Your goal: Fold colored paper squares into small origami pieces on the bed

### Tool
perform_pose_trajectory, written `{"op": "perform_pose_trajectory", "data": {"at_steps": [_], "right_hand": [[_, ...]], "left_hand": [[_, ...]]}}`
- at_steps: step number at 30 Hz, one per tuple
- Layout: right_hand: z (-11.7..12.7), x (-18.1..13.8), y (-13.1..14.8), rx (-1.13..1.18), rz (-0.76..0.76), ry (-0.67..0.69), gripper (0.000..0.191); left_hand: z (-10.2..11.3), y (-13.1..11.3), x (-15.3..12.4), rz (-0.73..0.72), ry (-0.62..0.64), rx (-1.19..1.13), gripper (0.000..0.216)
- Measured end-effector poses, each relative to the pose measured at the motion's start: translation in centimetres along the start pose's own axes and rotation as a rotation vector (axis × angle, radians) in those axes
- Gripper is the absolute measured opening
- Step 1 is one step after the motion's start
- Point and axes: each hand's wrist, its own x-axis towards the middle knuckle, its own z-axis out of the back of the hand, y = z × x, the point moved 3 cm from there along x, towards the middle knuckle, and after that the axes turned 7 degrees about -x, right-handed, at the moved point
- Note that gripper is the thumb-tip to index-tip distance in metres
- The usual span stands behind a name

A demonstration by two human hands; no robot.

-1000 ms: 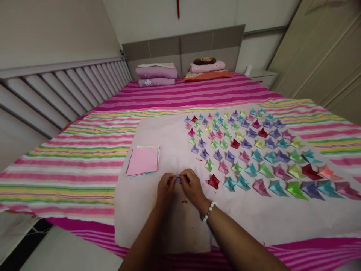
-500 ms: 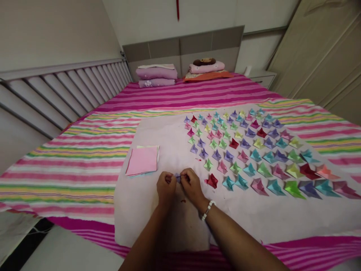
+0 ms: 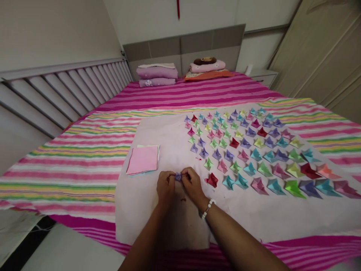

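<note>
My left hand (image 3: 166,185) and my right hand (image 3: 193,183) meet over a pale cloth (image 3: 158,226) laid on the bed. Both pinch one small purple folded paper piece (image 3: 178,176) between their fingertips. My right wrist wears a white bead bracelet (image 3: 208,209). Just right of my hands lies a red folded piece (image 3: 213,180), the nearest of several rows of coloured folded paper pieces (image 3: 254,150). A stack of square paper sheets (image 3: 142,160), pink on top, lies to the left of my hands.
The bed has a pink striped cover (image 3: 84,158). Folded purple bedding (image 3: 156,75) and a pink pillow stack (image 3: 207,69) sit at the headboard. A slatted rail (image 3: 56,98) runs along the left; a wardrobe (image 3: 321,49) stands at the right.
My hands stay together at the same spot; the fingers have shifted a little and the purple piece shows more between them now.
</note>
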Motion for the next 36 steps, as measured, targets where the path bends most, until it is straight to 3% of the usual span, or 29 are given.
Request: {"op": "perform_pose_trajectory", "data": {"at_steps": [13, 16, 21, 36], "right_hand": [[0.1, 0.0, 0.0, 0.024, 0.041, 0.003, 0.015], [0.1, 0.0, 0.1, 0.022, 0.047, 0.003, 0.017], [0.1, 0.0, 0.1, 0.017, 0.056, -0.006, 0.018], [0.0, -0.1, 0.0, -0.086, 0.110, 0.023, 0.021]], "left_hand": [[0.0, -1.2, -0.9, -0.028, 0.042, 0.205, 0.011], [-0.1, -1.4, -1.0, -0.009, 0.067, 0.237, 0.001], [-0.1, -1.5, -1.0, 0.017, 0.105, 0.275, 0.015], [-0.2, -0.4, -0.5, -0.029, 0.177, 0.222, 0.022]]}}
